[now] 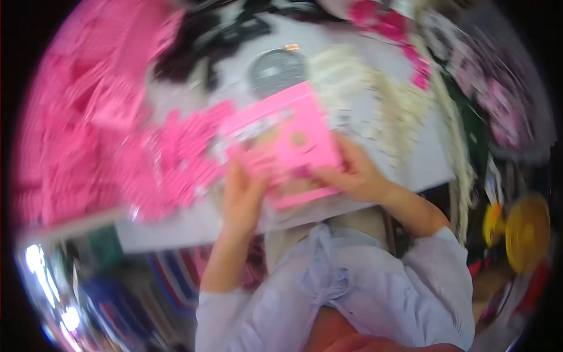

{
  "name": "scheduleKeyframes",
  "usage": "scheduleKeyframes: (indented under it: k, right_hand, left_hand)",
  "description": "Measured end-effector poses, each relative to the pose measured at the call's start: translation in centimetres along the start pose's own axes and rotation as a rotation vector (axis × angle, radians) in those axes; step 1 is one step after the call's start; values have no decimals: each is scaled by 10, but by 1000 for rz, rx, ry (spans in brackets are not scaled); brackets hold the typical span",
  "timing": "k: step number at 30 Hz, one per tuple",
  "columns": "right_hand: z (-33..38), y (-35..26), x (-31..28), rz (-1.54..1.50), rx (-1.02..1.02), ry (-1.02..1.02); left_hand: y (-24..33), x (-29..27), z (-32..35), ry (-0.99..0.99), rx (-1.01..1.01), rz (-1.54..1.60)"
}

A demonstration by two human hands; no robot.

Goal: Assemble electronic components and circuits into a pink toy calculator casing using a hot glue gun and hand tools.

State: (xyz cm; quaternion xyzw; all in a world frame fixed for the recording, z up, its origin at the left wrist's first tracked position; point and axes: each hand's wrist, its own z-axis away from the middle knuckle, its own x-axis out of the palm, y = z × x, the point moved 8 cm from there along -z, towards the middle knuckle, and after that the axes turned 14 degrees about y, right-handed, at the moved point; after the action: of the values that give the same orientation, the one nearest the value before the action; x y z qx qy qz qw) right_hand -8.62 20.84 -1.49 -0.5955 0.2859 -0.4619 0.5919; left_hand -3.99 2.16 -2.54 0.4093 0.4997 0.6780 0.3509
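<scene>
Between my two hands is a bright pink, flat box (319,144) that looks like card, with cut-out openings and a pale strip near its far edge. My left hand (241,193) is closed on its near left side. At its right edge my right hand (359,176) grips it, with the thumb over the front. It is held tilted above the near edge of a white table (425,161). Motion blur hides its finer details.
Many pink flat pieces (170,155) are heaped on the left, with tall pink stacks (64,146) beyond. A round grey dish (277,71) lies past the box. Cream strips (381,100) spread to the right, black pieces (234,35) lie behind. A yellow fan (528,232) is far right.
</scene>
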Motion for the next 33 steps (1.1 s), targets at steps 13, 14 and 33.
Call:
scheduleKeyframes:
  k: [13, 14, 33]
  right_hand:
    - [220, -144, -459, 1572, -165, 1456]
    - [224, -154, -466, 1630, -227, 1540]
    - [5, -70, -411, -760, -444, 1157]
  left_hand:
    - [15, -7, -13, -57, 265, -192]
    - [17, -2, -12, -68, 253, -191]
    - [2, -13, 1, -19, 221, -251]
